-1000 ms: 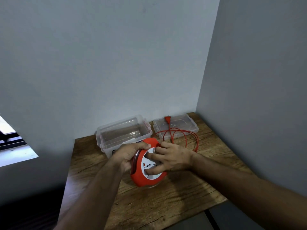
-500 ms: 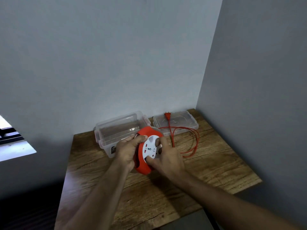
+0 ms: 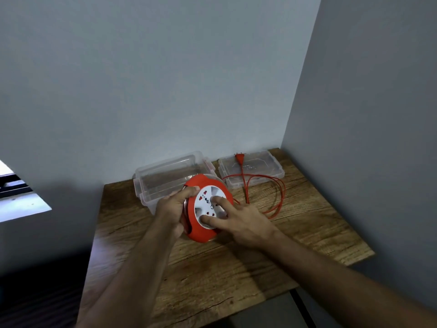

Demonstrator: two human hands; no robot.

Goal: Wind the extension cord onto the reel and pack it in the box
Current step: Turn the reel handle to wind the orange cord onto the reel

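Head view looks down on a brown wood-grain table [image 3: 295, 235] with a clear plastic box [image 3: 165, 179] at its back and a flat clear lid [image 3: 267, 166] beside it. Tilted between both hands, the round red reel [image 3: 201, 235] sits before the box. Left hand [image 3: 171, 209] clasps its rim; right hand [image 3: 246, 221] spreads fingertips on its white socket face [image 3: 207, 210]. Loose thin red cord [image 3: 274, 200] loops rightward across the lid.
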